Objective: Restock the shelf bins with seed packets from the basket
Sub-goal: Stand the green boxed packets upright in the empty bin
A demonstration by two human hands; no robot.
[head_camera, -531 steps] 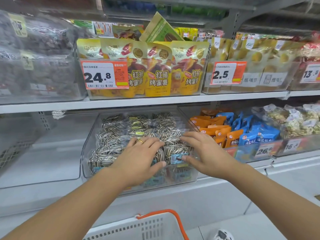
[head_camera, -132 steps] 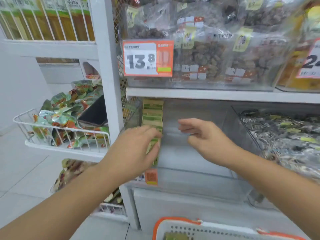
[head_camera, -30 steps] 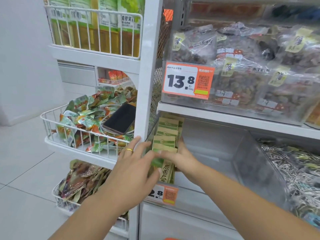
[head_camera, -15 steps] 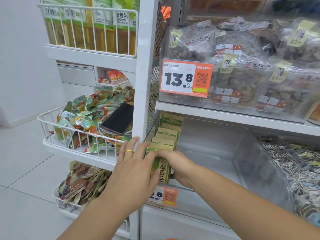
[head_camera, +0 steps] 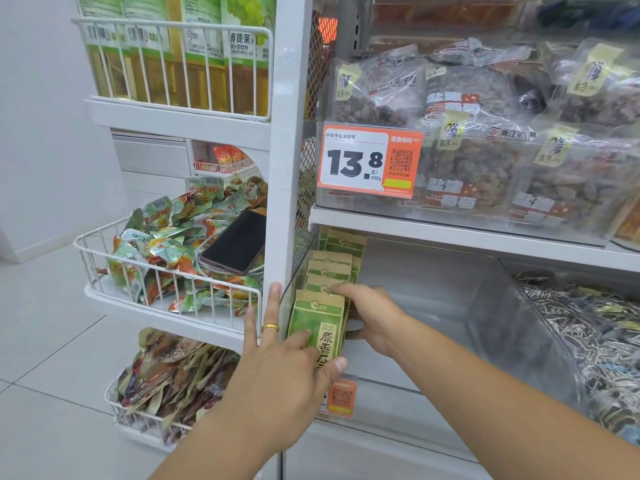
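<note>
Between both hands, front seed packet (head_camera: pixel 317 323), left hand (head_camera: pixel 280 358) spread, right hand (head_camera: pixel 372 315) gripping.

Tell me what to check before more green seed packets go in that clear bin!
1. Packets standing up: ok. The green seed packets stand in a row along the clear bin's left wall.
2. Front packet steady: ok. The left hand presses its face; the right hand grips the row's side.
3. Room left in the bin: ok, its right part is bare.
4. Hands free for another packet: not ok, both are busy.
5. Basket with more packets: cannot tell, it is out of view.
6. Phone on the snack basket: ok, lying clear of the bin.
</note>
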